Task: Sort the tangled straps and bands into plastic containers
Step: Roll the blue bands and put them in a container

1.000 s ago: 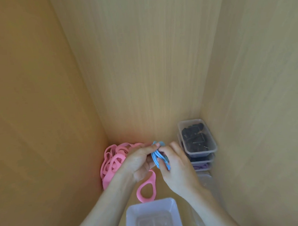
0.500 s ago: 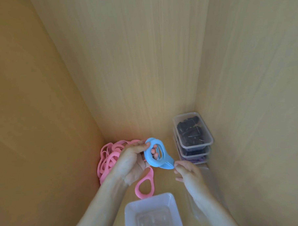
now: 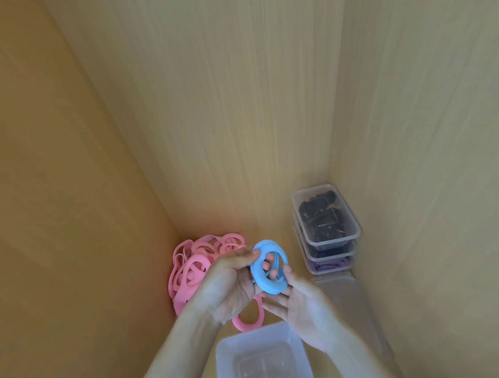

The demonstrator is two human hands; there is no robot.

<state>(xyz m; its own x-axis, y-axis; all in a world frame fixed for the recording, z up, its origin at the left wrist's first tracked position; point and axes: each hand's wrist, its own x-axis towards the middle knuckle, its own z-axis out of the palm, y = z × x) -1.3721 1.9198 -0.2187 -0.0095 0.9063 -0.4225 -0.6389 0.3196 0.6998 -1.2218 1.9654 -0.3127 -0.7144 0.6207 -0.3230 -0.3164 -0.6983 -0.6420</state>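
Observation:
My left hand (image 3: pixel 229 281) grips a blue ring-shaped band (image 3: pixel 262 279), with fingertips showing through its hole. My right hand (image 3: pixel 302 303) holds the same blue band from the right and below, thumb on its rim. A tangled pile of pink bands (image 3: pixel 191 265) lies in the back left corner of the wooden compartment. One pink loop (image 3: pixel 248 321) lies on the floor under my hands. An empty clear plastic container (image 3: pixel 261 357) stands at the front, just below both hands.
A stack of clear containers (image 3: pixel 327 228) stands in the back right corner; the upper ones hold black straps, the lowest purple bands (image 3: pixel 329 266). A clear lid (image 3: pixel 347 296) lies in front of the stack. Wooden walls close in on the left, back and right.
My right hand, apart from the blue band half a second ago, has come back and taken hold of it. The left hand has turned the band to face upward.

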